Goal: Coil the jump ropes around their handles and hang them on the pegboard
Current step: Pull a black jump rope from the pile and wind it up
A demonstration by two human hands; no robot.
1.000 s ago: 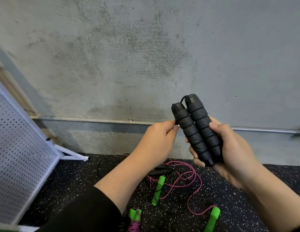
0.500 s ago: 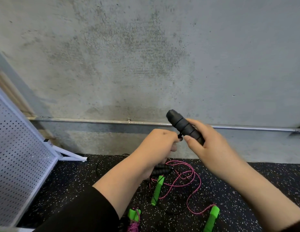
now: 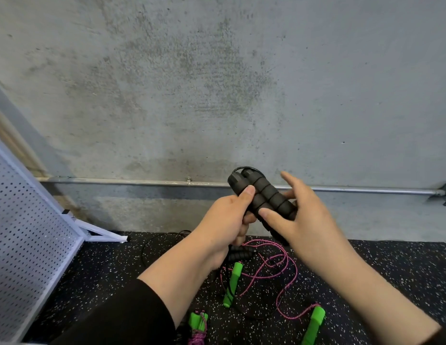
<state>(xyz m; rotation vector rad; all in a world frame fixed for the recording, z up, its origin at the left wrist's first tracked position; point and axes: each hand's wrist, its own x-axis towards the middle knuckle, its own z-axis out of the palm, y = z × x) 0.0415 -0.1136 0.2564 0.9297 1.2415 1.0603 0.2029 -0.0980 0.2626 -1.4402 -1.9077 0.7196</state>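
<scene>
Both hands up at chest height before the wall. Left hand [image 3: 224, 220] grips the black handle pair [image 3: 264, 197], thumb over the upper end, fingers curled under. Right hand [image 3: 304, 220] rests on the lower half, thumb across the front, index finger lifted straight; how far its other fingers wrap behind is hidden. Black cord [image 3: 249, 168] loops over the handle tops and spirals down them.

Step in hand, as I judge it: finishing the wrap. Keep the two handles pressed parallel, hold tension on the last turn, tuck the free end under a coil, leave a top loop for a peg.

Counts, near to far:
- green handles on the floor: one bundled pair wrapped in pink cord [image 3: 198, 324], plus two loose [image 3: 233, 282], [image 3: 314, 322], joined by loose pink rope [image 3: 271, 265]
- black handles on the floor: one pair [image 3: 240, 252], partly hidden
- black handles held: two
- pegboard [image 3: 30, 240]: one, left, nothing hanging on the visible part
- wall pipe [image 3: 117, 181]: one
</scene>
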